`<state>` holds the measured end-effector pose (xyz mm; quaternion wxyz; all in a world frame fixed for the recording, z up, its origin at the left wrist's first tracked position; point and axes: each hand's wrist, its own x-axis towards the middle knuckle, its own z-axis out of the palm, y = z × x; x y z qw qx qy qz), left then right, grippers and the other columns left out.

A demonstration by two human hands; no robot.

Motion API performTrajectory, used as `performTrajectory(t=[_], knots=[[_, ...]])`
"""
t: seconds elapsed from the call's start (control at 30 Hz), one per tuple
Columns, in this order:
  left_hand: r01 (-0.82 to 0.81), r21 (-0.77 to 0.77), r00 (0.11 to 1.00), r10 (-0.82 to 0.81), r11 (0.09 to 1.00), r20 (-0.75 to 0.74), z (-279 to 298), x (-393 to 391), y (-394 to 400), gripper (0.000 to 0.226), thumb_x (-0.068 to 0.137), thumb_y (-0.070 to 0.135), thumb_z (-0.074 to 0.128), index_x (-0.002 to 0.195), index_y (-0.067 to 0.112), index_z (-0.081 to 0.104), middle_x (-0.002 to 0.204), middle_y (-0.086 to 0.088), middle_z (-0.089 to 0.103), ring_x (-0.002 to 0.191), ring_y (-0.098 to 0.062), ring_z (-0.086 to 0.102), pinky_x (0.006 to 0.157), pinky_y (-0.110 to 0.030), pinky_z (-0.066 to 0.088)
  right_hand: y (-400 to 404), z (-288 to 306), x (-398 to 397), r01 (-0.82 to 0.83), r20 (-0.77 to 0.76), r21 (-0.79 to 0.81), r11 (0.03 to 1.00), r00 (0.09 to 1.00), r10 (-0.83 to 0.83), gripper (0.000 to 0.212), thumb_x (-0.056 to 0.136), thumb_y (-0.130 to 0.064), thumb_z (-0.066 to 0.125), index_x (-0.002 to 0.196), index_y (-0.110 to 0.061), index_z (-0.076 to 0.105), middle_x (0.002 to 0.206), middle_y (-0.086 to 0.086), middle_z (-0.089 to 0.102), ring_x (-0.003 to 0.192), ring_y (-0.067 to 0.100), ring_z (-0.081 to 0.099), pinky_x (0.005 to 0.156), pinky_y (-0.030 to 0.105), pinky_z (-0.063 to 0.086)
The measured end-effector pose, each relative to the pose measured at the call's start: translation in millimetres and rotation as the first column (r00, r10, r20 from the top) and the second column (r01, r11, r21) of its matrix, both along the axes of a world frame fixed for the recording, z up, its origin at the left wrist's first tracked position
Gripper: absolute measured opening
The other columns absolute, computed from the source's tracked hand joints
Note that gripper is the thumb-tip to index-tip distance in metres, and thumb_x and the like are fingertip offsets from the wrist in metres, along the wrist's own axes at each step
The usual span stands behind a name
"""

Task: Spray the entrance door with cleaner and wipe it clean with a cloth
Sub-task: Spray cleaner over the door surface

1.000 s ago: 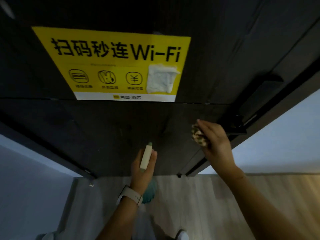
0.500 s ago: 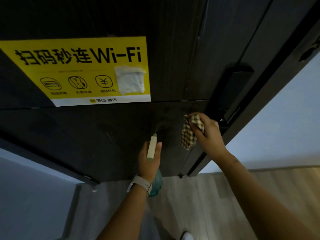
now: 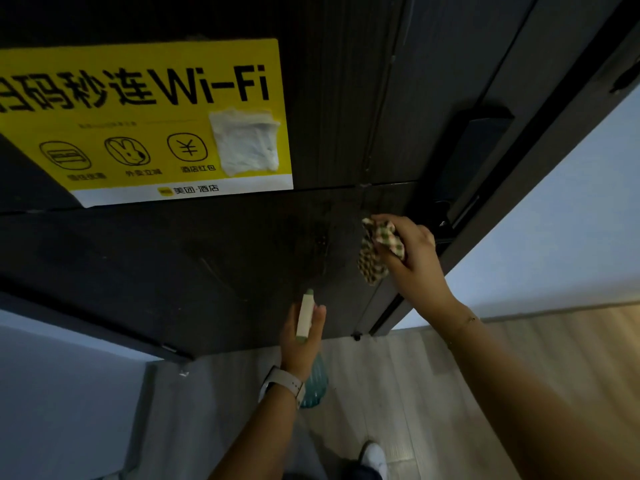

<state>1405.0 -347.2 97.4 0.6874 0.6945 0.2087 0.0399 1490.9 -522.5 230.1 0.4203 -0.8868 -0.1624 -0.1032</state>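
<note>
Left hand (image 3: 302, 336): wrapped round the spray bottle (image 3: 305, 317), thumb and fingers curled on the neck, nozzle aimed up at the entrance door (image 3: 173, 265). Teal bottle body visible below the wrist, beside a pale watch (image 3: 282, 384).

Right hand (image 3: 410, 252): pinching the checkered cloth (image 3: 375, 252), bunched between thumb and fingers, at the door face just left of the dark handle plate (image 3: 474, 161).

Position of task items: wet, dull patch (image 3: 311, 237) on the lower panel, directly above the nozzle and beside the cloth. Yellow Wi-Fi sticker (image 3: 145, 123) on the upper panel, well apart from the patch.

Change over the last second: cloth unfurled from a tight wad held by the door edge to a hanging fold brought inward toward the patch. Bottle held in nearly the same pose throughout, nozzle kept on the same area. View shifted right; sticker now cut off at the left margin.

Meaning for the task, as a judgement: spraying of this section likely complete; wiping stage about to start or just begun. Contact between cloth and door not confirmable from this angle.

Next move, as a judgement: cloth across the wet patch with flat pressure, clear of the handle plate and of the sticker edge to avoid lifting paper.

Floor (image 3: 450, 393) and one shoe (image 3: 375, 457) visible below.
</note>
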Motion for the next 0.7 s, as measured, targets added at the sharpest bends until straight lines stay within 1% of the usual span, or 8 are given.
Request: performTrajectory(t=[0.13,0.27,0.37,0.43,0.5,0.57,0.6,0.7], knots=[[-0.014,0.009,0.995,0.015,1.0,-0.101,-36,0,0,0.02,0.089,0.019,0.068,0.104,0.008,0.062,0.082,0.003,0.064,0.074,-0.005,0.063,0.065,-0.012,0.048,8,-1,-2,0.018,0.09,-0.016,1.0,0.996,-0.016,0.045,0.081,-0.02,0.046,0.125,-0.021,0.058,0.117,-0.006,0.06,0.106,-0.008,0.043,0.102,0.019,0.022],[-0.032,0.024,0.984,0.036,0.999,-0.175,-61,5,-4,0.019,0.088,0.015,0.069,0.101,0.004,0.061,0.079,0.005,0.062,0.071,-0.001,0.061,0.064,-0.013,0.047,17,-7,0,0.091,0.175,-0.022,0.996,0.981,-0.086,0.045,0.08,-0.024,0.046,0.121,-0.015,0.061,0.112,0.001,0.064,0.106,0.01,0.051,0.104,0.016,0.018],[-0.076,-0.033,0.967,0.065,0.997,-0.248,-76,13,-7,0.016,0.086,0.011,0.07,0.092,0.023,0.06,0.082,0.009,0.061,0.074,0.0,0.059,0.065,-0.011,0.046,19,-11,0,0.097,0.193,-0.017,0.995,0.977,-0.092,0.045,0.08,-0.024,0.046,0.121,-0.014,0.061,0.112,0.001,0.063,0.105,0.013,0.052,0.104,0.019,0.019],[-0.07,-0.002,0.956,0.067,0.998,-0.286,-91,17,-6,0.02,0.086,0.014,0.07,0.087,0.028,0.056,0.084,0.005,0.061,0.077,-0.009,0.058,0.069,-0.018,0.046,17,-12,1,0.086,0.2,-0.015,0.996,0.976,-0.081,0.045,0.08,-0.024,0.045,0.121,-0.013,0.06,0.112,0.001,0.063,0.105,0.014,0.053,0.104,0.022,0.021],[0.001,0.059,0.946,0.018,0.998,-0.324,-106,20,-5,0.013,0.089,0.025,0.068,0.097,0.022,0.058,0.097,0.002,0.063,0.09,-0.013,0.057,0.079,-0.025,0.045,17,-13,1,0.078,0.209,-0.018,0.997,0.975,-0.072,0.045,0.08,-0.024,0.045,0.121,-0.013,0.06,0.112,0.001,0.063,0.105,0.014,0.053,0.103,0.022,0.021],[0.066,0.118,0.93,-0.018,0.991,-0.366,-114,20,-4,0.021,0.092,0.033,0.064,0.106,0.021,0.057,0.101,0.009,0.057,0.094,-0.007,0.053,0.087,-0.025,0.044,16,-14,1,0.073,0.218,-0.019,0.997,0.974,-0.067,0.045,0.08,-0.024,0.045,0.121,-0.014,0.06,0.112,0.001,0.063,0.105,0.012,0.052,0.103,0.02,0.02],[0.039,0.11,0.934,0.003,0.993,-0.358,-114,22,-5,0.015,0.091,0.03,0.065,0.1,0.021,0.056,0.095,0.01,0.057,0.088,-0.006,0.054,0.083,-0.023,0.045,16,-13,2,0.073,0.222,-0.02,0.997,0.973,-0.067,0.045,0.08,-0.024,0.045,0.121,-0.013,0.06,0.112,0.001,0.063,0.105,0.012,0.052,0.103,0.02,0.02],[-0.045,0.086,0.941,0.071,0.995,-0.331,-108,23,-5,0.011,0.09,0.019,0.067,0.092,0.014,0.058,0.078,0.004,0.058,0.073,-0.011,0.056,0.057,-0.004,0.042,16,-11,2,0.068,0.21,-0.019,0.997,0.976,-0.063,0.046,0.079,-0.024,0.045,0.121,-0.014,0.061,0.112,-0.002,0.063,0.105,0.008,0.05,0.103,0.021,0.021]])
